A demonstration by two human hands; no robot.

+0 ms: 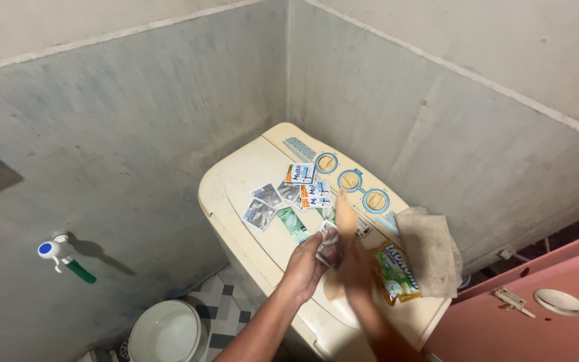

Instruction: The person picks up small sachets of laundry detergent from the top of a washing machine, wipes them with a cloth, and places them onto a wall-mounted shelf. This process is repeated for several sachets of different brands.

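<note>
At the near edge of the scene, over the front of a cream washing machine (249,201), a small grey sachet (330,243) is held between both hands. The left hand (303,268) is seen with its fingers closed on the sachet's left side, thumb uppermost. The right hand (355,258) is blurred; it appears to be pinching the sachet's right side, with one finger raised, though its exact grip cannot be told. Just right of the hands, a yellow and green packet (394,275) is laid on the lid, and a worn grey cloth (430,251) is draped beside it at the machine's right end. Farther along the lid, a green sachet (293,222) is seen just beyond the left hand, with two grey sachets (263,206) to its left. Beyond these, white and orange sachets (308,184) are spread near the control panel, where three round dials (350,181) are set in a row. On the floor at the near left, a white bucket (166,332) is placed on patterned tiles. On the left wall, well apart from the machine, a tap with a blue cap and green hose end (61,256) is fixed. At the right, part of a pink door (537,308) is visible.
</note>
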